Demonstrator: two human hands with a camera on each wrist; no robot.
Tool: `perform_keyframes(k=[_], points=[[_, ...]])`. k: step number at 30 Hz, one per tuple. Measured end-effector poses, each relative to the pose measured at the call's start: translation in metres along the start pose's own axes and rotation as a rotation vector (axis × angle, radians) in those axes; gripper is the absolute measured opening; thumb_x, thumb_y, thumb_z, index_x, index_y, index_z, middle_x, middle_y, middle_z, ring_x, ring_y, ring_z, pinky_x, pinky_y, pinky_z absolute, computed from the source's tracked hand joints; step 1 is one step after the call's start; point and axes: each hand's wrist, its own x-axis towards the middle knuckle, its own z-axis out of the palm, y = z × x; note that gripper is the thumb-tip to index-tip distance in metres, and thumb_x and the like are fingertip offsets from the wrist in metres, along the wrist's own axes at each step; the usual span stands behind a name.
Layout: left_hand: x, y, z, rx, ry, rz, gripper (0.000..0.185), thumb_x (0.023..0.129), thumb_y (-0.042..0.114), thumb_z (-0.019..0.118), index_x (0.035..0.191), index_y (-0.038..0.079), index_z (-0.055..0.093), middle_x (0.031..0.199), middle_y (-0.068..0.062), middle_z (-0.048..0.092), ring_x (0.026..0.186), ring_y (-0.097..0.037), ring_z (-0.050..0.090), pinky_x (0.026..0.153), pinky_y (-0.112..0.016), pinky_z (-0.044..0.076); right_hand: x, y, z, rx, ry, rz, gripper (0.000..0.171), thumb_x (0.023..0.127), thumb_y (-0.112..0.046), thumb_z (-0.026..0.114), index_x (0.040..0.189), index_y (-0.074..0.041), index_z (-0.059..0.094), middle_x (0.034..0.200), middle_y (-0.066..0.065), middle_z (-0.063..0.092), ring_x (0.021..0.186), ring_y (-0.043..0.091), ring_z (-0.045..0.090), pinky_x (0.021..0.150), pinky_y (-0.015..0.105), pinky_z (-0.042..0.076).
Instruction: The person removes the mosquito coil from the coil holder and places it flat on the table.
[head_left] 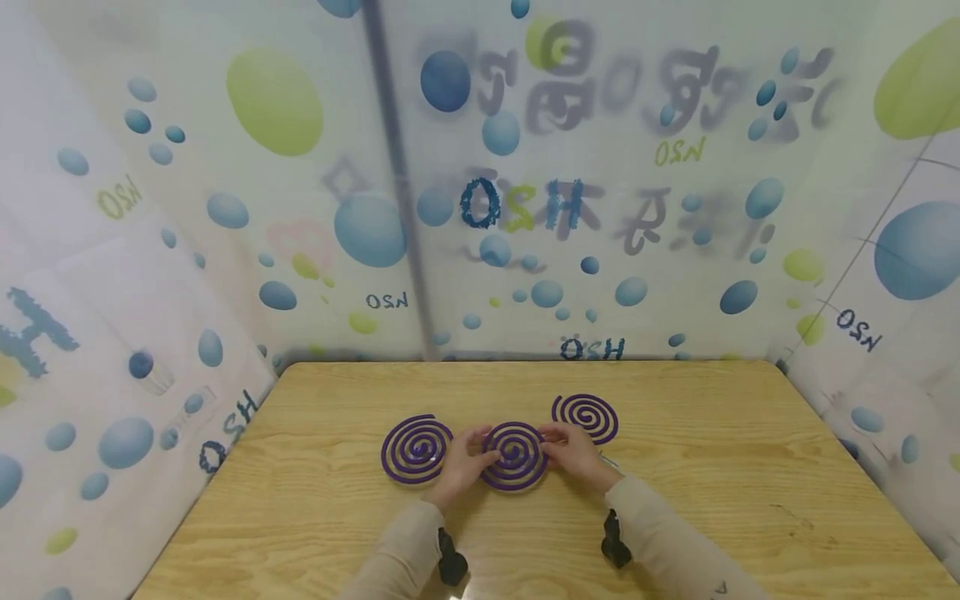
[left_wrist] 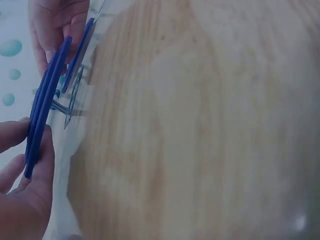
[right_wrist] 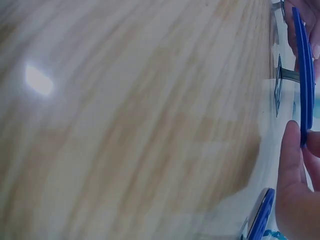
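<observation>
The middle mosquito coil [head_left: 513, 485], a purple spiral, lies between both hands in the head view. My left hand [head_left: 461, 469] pinches its left edge, thumb over the top and fingers beneath. From the opposite side my right hand [head_left: 576, 454] holds the right edge between thumb and fingers. Both wrist views show the coil edge-on, looking blue, as in the left wrist view's coil [left_wrist: 44, 107]. Under it, a thin metal stand [right_wrist: 278, 85] with a short post and flat base shows in the right wrist view.
A second purple coil [head_left: 422, 448] is left of my left hand. Behind my right hand is a third coil [head_left: 587, 414], farther back. All are over a wooden table [head_left: 300, 517], whose back edge meets a curtain [head_left: 465, 275] printed with bubbles.
</observation>
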Motion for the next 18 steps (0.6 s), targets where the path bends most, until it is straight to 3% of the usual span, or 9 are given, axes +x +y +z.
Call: perform_keyframes(k=[5, 13, 18], points=[[-0.001, -0.004, 0.004, -0.049, 0.012, -0.01, 0.042, 0.076, -0.003, 0.064, 0.112, -0.016, 0.047, 0.098, -0.029, 0.058, 0.093, -0.038, 0.056, 0.078, -0.037, 0.049, -0.001, 0.002, -0.001, -0.008, 0.018, 0.033, 0.024, 0.081, 0.007, 0.055, 0.105, 0.009, 0.056, 0.088, 0.013, 0.06, 0.073, 0.019, 0.058, 0.058, 0.028, 0.053], [-0.008, 0.024, 0.003, -0.108, 0.045, -0.097, 0.042, 0.077, -0.005, 0.061, 0.115, -0.016, 0.045, 0.098, -0.031, 0.055, 0.085, -0.032, 0.059, 0.065, -0.029, 0.052, -0.001, 0.003, 0.004, 0.043, 0.005, 0.095, 0.026, 0.082, 0.005, 0.055, 0.107, 0.008, 0.054, 0.09, 0.016, 0.061, 0.072, 0.021, 0.06, 0.057, 0.031, 0.054], [-0.005, 0.013, 0.004, -0.141, 0.057, -0.079, 0.042, 0.076, -0.004, 0.063, 0.114, -0.015, 0.047, 0.097, -0.029, 0.058, 0.083, -0.029, 0.06, 0.066, -0.028, 0.052, -0.002, 0.001, 0.005, 0.039, 0.026, 0.106, 0.027, 0.081, 0.005, 0.057, 0.108, 0.006, 0.055, 0.089, 0.014, 0.06, 0.072, 0.02, 0.06, 0.057, 0.03, 0.054]])
